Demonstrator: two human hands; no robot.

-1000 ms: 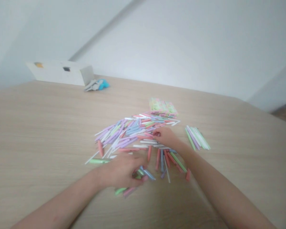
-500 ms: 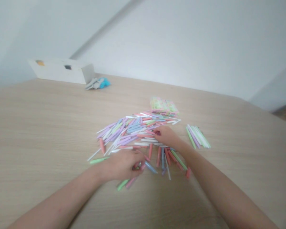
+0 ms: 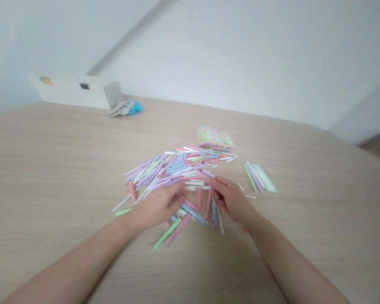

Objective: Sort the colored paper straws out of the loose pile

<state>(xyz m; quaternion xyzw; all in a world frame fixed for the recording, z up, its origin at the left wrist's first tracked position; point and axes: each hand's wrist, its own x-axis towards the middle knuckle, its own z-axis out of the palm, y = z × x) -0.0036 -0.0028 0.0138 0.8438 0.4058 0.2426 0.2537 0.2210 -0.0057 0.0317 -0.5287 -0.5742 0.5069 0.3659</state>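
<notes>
A heap of thin pastel sticks [image 3: 175,168] in lilac, white, blue, green and coral lies on the wooden table. My left hand [image 3: 161,203] rests at the heap's near side, fingers curled together; what they hold, if anything, is hidden. Opposite it, my right hand [image 3: 230,197] has its fingers bent and closed over the right part of the heap. A coral stick [image 3: 194,178] reaches to its fingertips, but the grip itself is blurred. Between and below the hands lie a blue stick [image 3: 194,213], a green stick [image 3: 167,233] and a pink stick [image 3: 177,230].
Right of the heap, several green, white and lilac sticks [image 3: 260,177] lie side by side. Behind it are clear packs with a green and pink print [image 3: 214,137]. A white box [image 3: 72,90] and a grey and blue crumpled item [image 3: 126,108] stand by the wall.
My right hand has drawn back toward me from the heap's middle. My left hand has shifted slightly up and left, uncovering sticks beneath it. The view has shifted a little.
</notes>
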